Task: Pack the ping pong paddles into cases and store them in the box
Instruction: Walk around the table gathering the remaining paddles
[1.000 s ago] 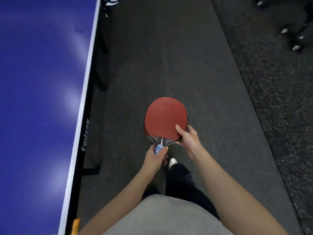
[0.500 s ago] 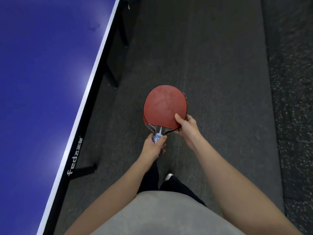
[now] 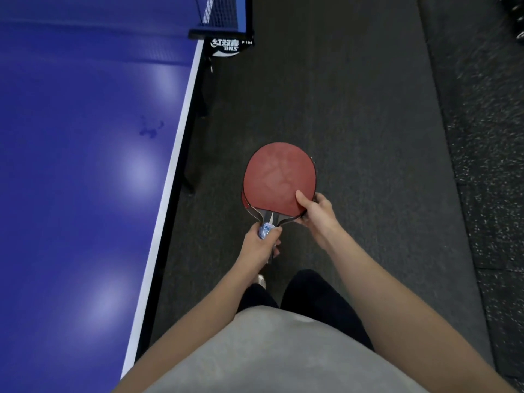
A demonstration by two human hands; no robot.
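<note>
Two red ping pong paddles [image 3: 279,180] lie stacked face to face and are held out in front of me above the dark floor; the lower one shows only as a thin rim at the left. My left hand [image 3: 262,243] is closed around the blue-and-white wrapped handles. My right hand [image 3: 316,215] pinches the lower right edge of the blades, thumb on the top red rubber. No case and no box are in view.
A blue ping pong table [image 3: 85,165] with a white edge line fills the left side. Its net post [image 3: 225,42] and net stand at the top. Dark mat flooring [image 3: 340,95] runs ahead, with speckled flooring [image 3: 487,165] to the right. My legs are below.
I have walked forward along the table, so the net post has come into view at the top. The paddles stay held in both hands in the same grip.
</note>
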